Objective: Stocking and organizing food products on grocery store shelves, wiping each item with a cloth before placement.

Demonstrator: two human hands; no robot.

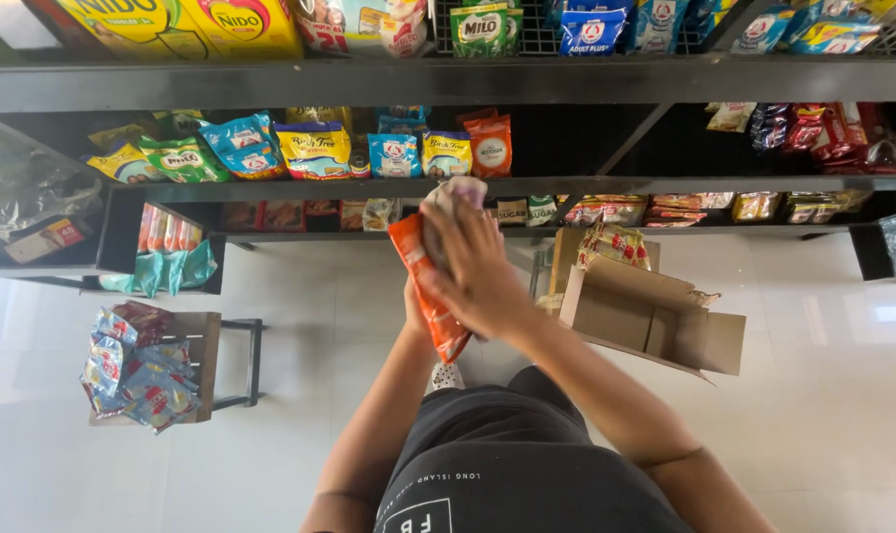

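Right hand (472, 271) fingers (446, 229) wrapping closed over orange packet (426, 286), left hand (413, 296) mostly hidden underneath, grip unclear. Holding packet mid-air before shelf (527, 186). Keeping stack squared, supporting bottom edge; open cardboard box (655, 321) sitting right.

Orange snack packets (426, 291), slim stack held upright, tilted slightly, in front of dark shelves

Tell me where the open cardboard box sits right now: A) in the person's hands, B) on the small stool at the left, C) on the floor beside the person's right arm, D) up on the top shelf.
C: the open cardboard box rests on the white floor just past the right arm, flaps up, below the shelves.
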